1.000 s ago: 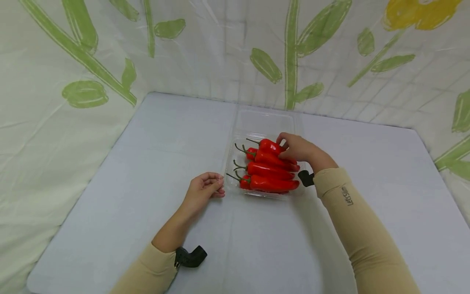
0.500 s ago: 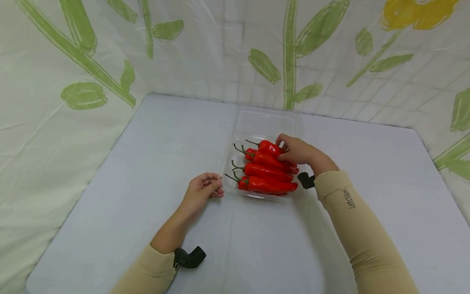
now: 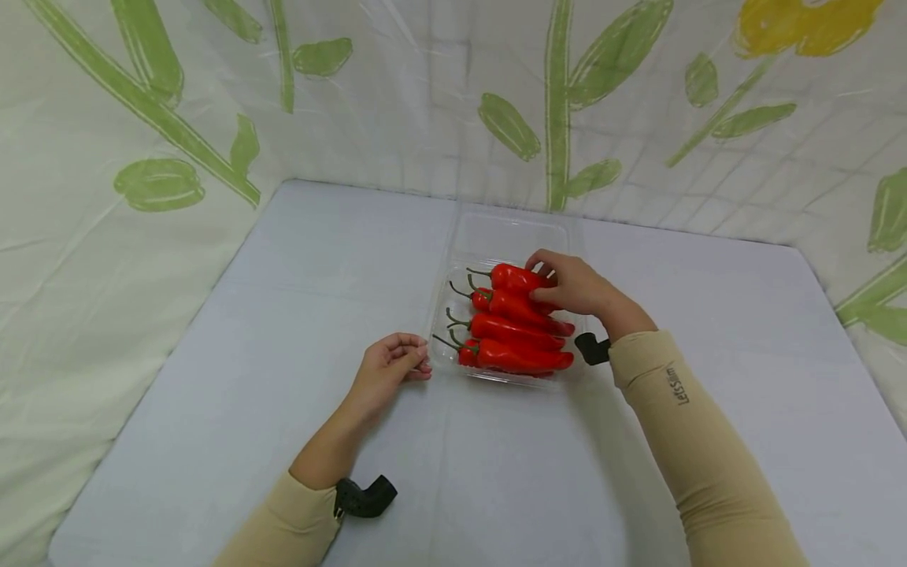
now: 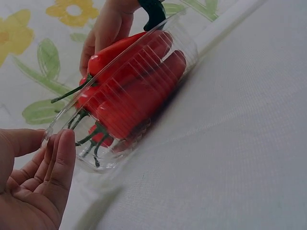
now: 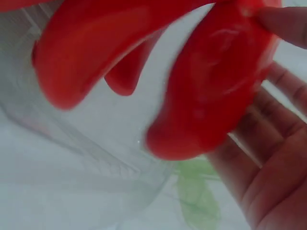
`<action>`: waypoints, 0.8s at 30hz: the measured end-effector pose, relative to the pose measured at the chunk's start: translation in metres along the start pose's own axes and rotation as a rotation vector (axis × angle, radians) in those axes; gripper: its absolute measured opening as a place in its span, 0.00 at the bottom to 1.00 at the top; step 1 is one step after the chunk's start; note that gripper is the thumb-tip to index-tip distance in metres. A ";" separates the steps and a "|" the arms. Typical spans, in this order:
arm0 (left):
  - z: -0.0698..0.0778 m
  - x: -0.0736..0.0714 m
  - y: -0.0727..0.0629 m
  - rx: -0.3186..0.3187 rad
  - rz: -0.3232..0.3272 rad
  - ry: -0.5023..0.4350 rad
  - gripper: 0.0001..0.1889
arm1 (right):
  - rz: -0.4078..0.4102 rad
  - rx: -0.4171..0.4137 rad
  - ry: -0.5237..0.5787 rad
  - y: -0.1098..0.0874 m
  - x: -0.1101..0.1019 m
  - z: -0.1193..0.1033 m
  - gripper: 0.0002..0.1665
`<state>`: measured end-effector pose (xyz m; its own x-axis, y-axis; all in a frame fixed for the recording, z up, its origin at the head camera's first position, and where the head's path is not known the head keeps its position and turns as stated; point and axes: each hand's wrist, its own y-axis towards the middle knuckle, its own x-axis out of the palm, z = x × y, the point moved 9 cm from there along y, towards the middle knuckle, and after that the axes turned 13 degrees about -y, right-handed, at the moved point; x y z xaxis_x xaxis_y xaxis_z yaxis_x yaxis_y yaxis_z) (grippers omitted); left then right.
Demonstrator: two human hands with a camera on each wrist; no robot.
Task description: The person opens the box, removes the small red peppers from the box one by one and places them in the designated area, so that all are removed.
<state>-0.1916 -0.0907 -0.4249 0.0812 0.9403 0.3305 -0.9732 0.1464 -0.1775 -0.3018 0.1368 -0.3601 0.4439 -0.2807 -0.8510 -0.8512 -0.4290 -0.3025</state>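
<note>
A clear plastic clamshell box (image 3: 503,379) holds several red peppers (image 3: 524,358) with green stems, lying side by side with stems to the left. My left hand (image 3: 390,366) is at the box's near left corner. In the left wrist view, its thumb and fingers (image 4: 64,151) pinch the rim. At the back of the row my right hand (image 3: 575,285) grips the rearmost red pepper (image 3: 510,277). The right wrist view shows this pepper (image 5: 206,91) between thumb and fingers, its rounded tip above the box floor. Peppers underneath are partly hidden.
The box's hinged lid (image 3: 510,232) lies open towards the back of the white table (image 3: 340,260). Behind the table hangs a pale curtain (image 3: 397,102) with green plant and yellow flower prints.
My right hand has shifted slightly back and left, and the rearmost pepper has moved with it. The left hand stays at the box's corner.
</note>
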 end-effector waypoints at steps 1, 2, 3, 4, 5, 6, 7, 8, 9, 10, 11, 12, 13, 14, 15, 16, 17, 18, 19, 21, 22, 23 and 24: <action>0.000 0.000 0.000 0.001 0.002 0.001 0.13 | 0.003 -0.002 0.011 -0.001 -0.001 -0.001 0.22; 0.000 0.000 0.000 0.002 0.004 0.001 0.13 | 0.006 -0.005 0.017 -0.002 -0.002 -0.001 0.23; 0.000 -0.001 0.000 0.001 0.005 0.001 0.13 | 0.009 -0.007 0.020 -0.003 -0.003 -0.001 0.23; 0.000 -0.001 0.000 0.001 0.006 0.003 0.13 | 0.010 -0.010 0.026 -0.004 -0.004 -0.002 0.24; -0.001 -0.001 0.000 0.000 0.008 0.000 0.13 | 0.012 -0.016 0.029 -0.005 -0.005 -0.002 0.25; -0.001 -0.001 0.000 -0.001 0.010 -0.001 0.13 | 0.012 -0.018 0.032 -0.006 -0.006 -0.002 0.26; -0.001 -0.001 0.000 -0.002 0.012 -0.002 0.13 | 0.015 -0.023 0.031 -0.007 -0.007 -0.002 0.27; 0.000 0.000 0.000 -0.003 0.010 0.001 0.13 | 0.017 -0.029 0.033 -0.008 -0.008 -0.003 0.27; 0.000 0.000 0.000 -0.003 0.010 0.000 0.13 | 0.018 -0.032 0.038 -0.009 -0.009 -0.003 0.28; 0.000 0.000 0.000 -0.004 0.011 0.001 0.13 | 0.018 -0.039 0.047 -0.010 -0.010 -0.003 0.28; 0.000 0.000 0.000 -0.004 0.012 -0.001 0.13 | 0.018 -0.042 0.056 -0.011 -0.010 -0.003 0.28; 0.000 -0.001 -0.001 -0.005 0.013 0.003 0.14 | 0.019 -0.045 0.070 -0.012 -0.011 -0.003 0.29; 0.000 -0.001 -0.001 -0.006 0.014 0.005 0.14 | 0.019 -0.046 0.084 -0.013 -0.011 -0.003 0.29; 0.000 -0.001 -0.001 -0.006 0.013 0.009 0.14 | 0.023 -0.046 0.097 -0.013 -0.011 -0.003 0.30; 0.000 -0.001 -0.001 -0.006 0.014 0.007 0.14 | 0.033 -0.047 0.109 -0.014 -0.012 -0.003 0.30; 0.000 -0.001 -0.001 -0.006 0.015 0.009 0.14 | 0.045 -0.052 0.119 -0.014 -0.013 -0.003 0.30; 0.000 -0.001 0.000 -0.004 0.015 0.010 0.14 | 0.061 -0.051 0.127 -0.015 -0.014 -0.003 0.30; 0.000 -0.002 0.000 -0.004 0.015 0.010 0.14 | 0.078 -0.051 0.133 -0.015 -0.016 -0.003 0.30; 0.000 -0.002 0.000 -0.002 0.015 0.008 0.14 | 0.094 -0.049 0.135 -0.015 -0.017 -0.002 0.30; -0.001 -0.001 0.000 0.000 0.012 0.003 0.14 | 0.119 -0.041 0.139 -0.016 -0.019 -0.001 0.29; 0.000 -0.001 0.000 0.001 0.010 0.001 0.14 | 0.126 -0.034 0.145 -0.017 -0.020 0.000 0.29; 0.000 -0.001 0.000 0.001 0.008 -0.001 0.14 | 0.130 -0.027 0.151 -0.017 -0.020 0.001 0.28; 0.000 0.000 0.000 0.002 0.007 -0.003 0.14 | 0.130 -0.023 0.156 -0.017 -0.020 0.001 0.28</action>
<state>-0.1920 -0.0909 -0.4255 0.0740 0.9403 0.3321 -0.9740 0.1396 -0.1783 -0.2961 0.1511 -0.3386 0.3701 -0.4642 -0.8047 -0.8985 -0.3989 -0.1831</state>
